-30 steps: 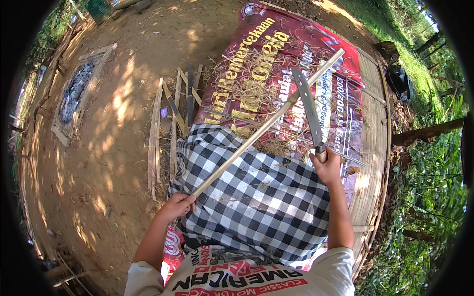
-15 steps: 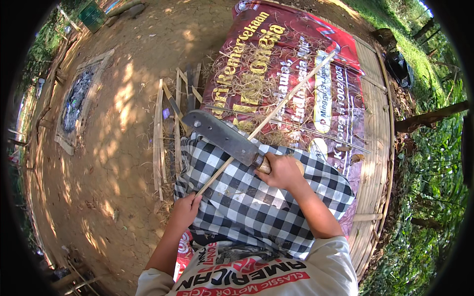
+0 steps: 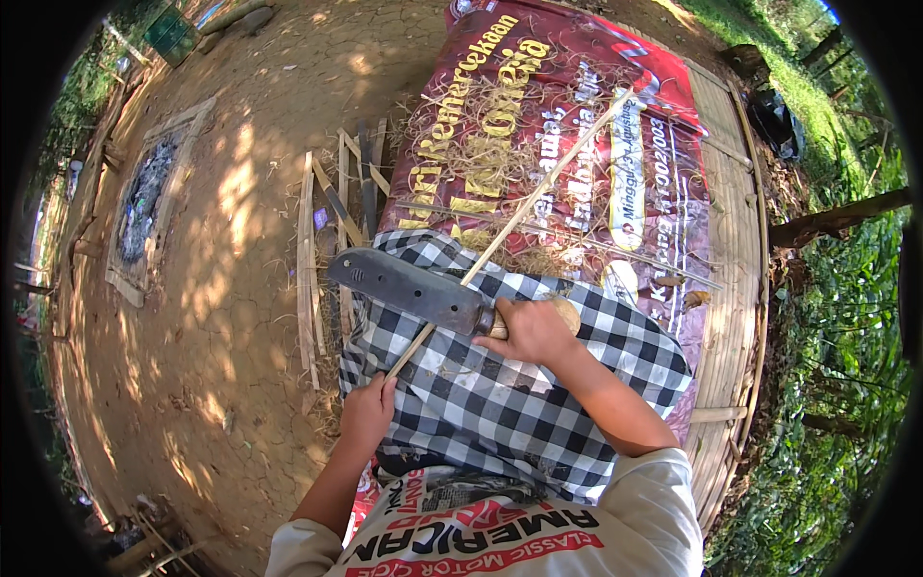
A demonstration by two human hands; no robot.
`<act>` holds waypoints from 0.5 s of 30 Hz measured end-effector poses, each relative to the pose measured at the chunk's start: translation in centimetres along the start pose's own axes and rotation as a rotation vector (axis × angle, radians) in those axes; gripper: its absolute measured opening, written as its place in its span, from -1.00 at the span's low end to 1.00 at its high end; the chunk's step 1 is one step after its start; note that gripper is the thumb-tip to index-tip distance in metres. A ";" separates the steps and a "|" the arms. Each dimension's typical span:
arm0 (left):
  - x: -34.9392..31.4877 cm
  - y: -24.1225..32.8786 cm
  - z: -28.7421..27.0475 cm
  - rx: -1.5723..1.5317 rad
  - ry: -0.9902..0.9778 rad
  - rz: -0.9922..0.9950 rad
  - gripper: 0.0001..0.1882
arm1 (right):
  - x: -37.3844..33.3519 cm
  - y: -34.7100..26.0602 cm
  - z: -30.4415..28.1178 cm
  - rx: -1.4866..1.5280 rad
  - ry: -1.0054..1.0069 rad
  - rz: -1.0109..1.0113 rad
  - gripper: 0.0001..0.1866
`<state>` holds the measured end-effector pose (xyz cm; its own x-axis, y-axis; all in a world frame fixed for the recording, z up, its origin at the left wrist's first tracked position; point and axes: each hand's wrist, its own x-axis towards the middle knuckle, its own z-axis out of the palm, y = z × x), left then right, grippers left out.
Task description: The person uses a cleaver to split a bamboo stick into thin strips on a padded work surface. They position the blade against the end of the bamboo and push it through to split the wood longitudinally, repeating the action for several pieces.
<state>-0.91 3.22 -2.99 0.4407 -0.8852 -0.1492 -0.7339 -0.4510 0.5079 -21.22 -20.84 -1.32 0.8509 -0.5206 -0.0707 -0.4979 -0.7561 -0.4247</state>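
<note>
My right hand [image 3: 531, 334] is wrapped round the wooden handle of a broad dark machete [image 3: 409, 288]. Its blade points left and lies across a thin bamboo strip [image 3: 538, 195]. The near end of that strip is pinched in my left hand [image 3: 369, 413]; from there it slants away to the far right, over the red printed banner. Beneath both hands a black-and-white checked cloth [image 3: 461, 409] covers my lap. Curly bamboo shavings [image 3: 481, 135] are scattered over the banner [image 3: 663, 87].
Several split bamboo pieces [image 3: 307, 269] lie left of the cloth, on the dirt ground [image 3: 212, 385]. A slatted bamboo platform [image 3: 728, 327] runs along the right under the banner. Farther left is a framed ash pit [image 3: 149, 207]; a green container [image 3: 173, 37] stands at the far left.
The machete has moved left and a little toward me along the bamboo strip, its blade now closer to level. My left hand still holds the strip's near end.
</note>
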 end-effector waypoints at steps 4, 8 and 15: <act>0.0 -0.5 0.5 0.036 0.018 -0.006 -0.70 | 0.6 2.3 0.1 -0.069 0.064 -0.022 -0.32; 0.3 0.1 0.1 0.061 0.037 0.011 -0.69 | 0.4 6.1 -1.1 -0.116 0.115 0.050 -0.31; 0.4 0.2 0.5 0.032 0.060 0.008 -0.69 | 1.1 4.9 -0.8 -0.085 0.099 0.076 -0.30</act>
<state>-1.14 2.68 -3.39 0.4640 -0.8809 -0.0935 -0.7532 -0.4479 0.4817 -22.90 -25.44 -2.76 0.7918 -0.6107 -0.0085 -0.5760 -0.7421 -0.3429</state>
